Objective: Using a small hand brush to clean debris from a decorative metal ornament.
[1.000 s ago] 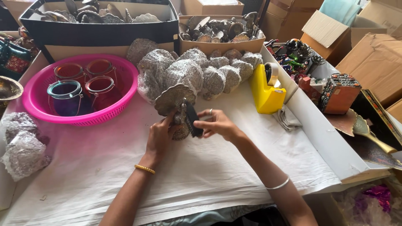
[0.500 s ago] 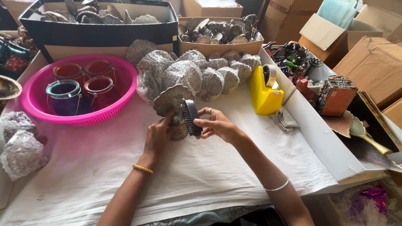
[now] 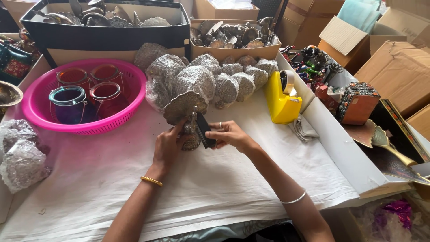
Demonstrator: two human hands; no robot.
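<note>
My left hand holds a silver metal figurine with a fan-shaped top, upright on the white cloth. My right hand grips a small black brush, its bristles pressed against the figurine's right side below the fan. A gold bangle circles my left wrist and a white one my right forearm.
Behind the hands lies a heap of bubble-wrapped pieces. A pink basket with coloured glass jars stands at the left, a yellow tape dispenser at the right. Boxes of metal pieces line the back. More wrapped bundles sit far left.
The brush moved down along the figurine's side after being lifted and turned half a second ago. The left hand kept its hold; the figurine barely moved.
</note>
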